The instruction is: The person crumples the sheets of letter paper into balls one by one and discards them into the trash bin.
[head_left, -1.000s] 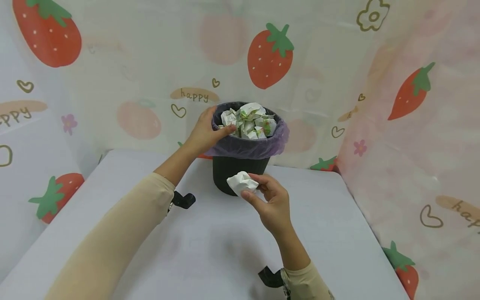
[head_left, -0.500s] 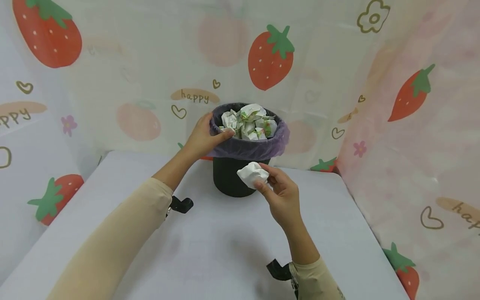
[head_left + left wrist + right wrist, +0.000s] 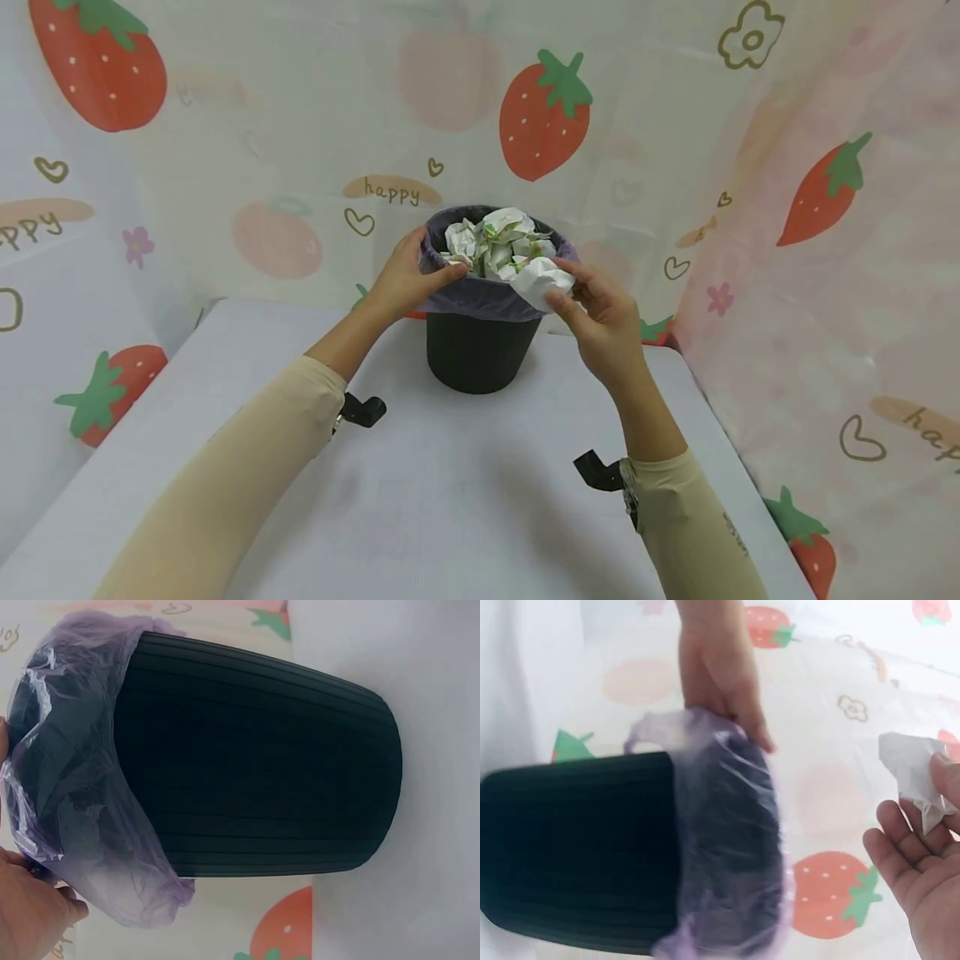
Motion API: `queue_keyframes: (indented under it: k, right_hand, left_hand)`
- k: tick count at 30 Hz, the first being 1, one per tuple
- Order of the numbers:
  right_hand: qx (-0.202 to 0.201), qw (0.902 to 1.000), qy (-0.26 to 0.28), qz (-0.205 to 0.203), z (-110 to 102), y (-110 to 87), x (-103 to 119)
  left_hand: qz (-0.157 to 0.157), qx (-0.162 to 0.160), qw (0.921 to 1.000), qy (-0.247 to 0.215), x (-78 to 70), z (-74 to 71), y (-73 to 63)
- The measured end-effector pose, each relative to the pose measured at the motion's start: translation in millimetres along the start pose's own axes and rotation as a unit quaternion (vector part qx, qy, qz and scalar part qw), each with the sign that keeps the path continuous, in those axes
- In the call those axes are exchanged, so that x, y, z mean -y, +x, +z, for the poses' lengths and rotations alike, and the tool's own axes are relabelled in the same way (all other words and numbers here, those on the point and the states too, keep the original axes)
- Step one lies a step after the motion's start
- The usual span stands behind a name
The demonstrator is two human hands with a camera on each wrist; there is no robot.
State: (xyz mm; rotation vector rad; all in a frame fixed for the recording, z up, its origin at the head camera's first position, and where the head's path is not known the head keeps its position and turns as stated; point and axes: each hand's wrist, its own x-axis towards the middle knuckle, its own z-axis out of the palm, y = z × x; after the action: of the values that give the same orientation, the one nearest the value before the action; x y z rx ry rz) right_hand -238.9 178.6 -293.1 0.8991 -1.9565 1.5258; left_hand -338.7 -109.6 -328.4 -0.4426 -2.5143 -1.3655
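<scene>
A dark trash bin (image 3: 480, 354) stands upright on the white table, a purple plastic liner (image 3: 491, 302) folded over its rim. Crumpled white and green papers (image 3: 501, 237) heap up to its mouth. My left hand (image 3: 405, 279) grips the bin's left rim, thumb over the edge and fingers outside; in the left wrist view its fingers (image 3: 71, 904) lie by the liner. A crumpled white paper (image 3: 540, 283) is pinched between thumb and fingers of my right hand (image 3: 611, 329), overlapping the rim's front right in the head view. The right wrist view shows this paper (image 3: 911, 765) above the rim, apart from it.
The white table (image 3: 450, 500) extends around the bin and toward me. Behind and beside it hang curtains (image 3: 300, 108) printed with strawberries and hearts. Black wrist mounts (image 3: 598, 472) stick out from both sleeves.
My right hand has moved up and to the right with the crumpled paper, from in front of the bin's body to the rim. The left hand stays on the rim.
</scene>
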Motion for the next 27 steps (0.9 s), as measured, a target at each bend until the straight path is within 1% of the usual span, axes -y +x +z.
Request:
queue_keyframes:
  k: [3,5,8,12,16,20,22,24,27]
  right_hand:
    - [0.026,0.9992,-0.026,-0.014,-6,18.1,4]
    - [0.048,0.9978,-0.045,-0.009,-9,31.6,8]
    - [0.084,0.9935,-0.075,0.014,-14,53.4,14]
    - [0.127,0.9852,-0.106,0.045,-18,83.5,19]
    - [0.165,0.9734,-0.144,0.069,-20,112.2,21]
    - [0.212,0.956,-0.186,0.079,-20,138.3,19]
    - [0.234,0.9475,-0.203,0.078,-20,149.4,16]
    - [0.25,0.942,-0.21,0.08,-20,158.6,14]
    - [0.263,0.9369,-0.214,0.083,-18,169.3,10]
  left_hand:
    - [0.003,0.001,1.0,0.001,-0.3,-1.3,-0.8]
    - [0.005,-0.001,1.0,0.001,-0.8,-2.4,-1.5]
    - [0.006,-0.005,1.0,0.001,-1.4,-3.9,-2.0]
    - [0.002,-0.005,1.0,0.005,-1.4,-5.3,-1.8]
    - [0.005,0.0,0.9999,0.011,-1.6,-6.9,-0.6]
    - [0.016,0.008,0.9995,0.026,-2.8,-9.4,1.8]
    - [0.016,0.014,0.999,0.04,-3.6,-10.2,3.2]
    - [0.016,0.02,0.9984,0.05,-4.4,-10.4,4.4]
    - [0.013,0.025,0.9981,0.054,-5.8,-9.7,4.3]
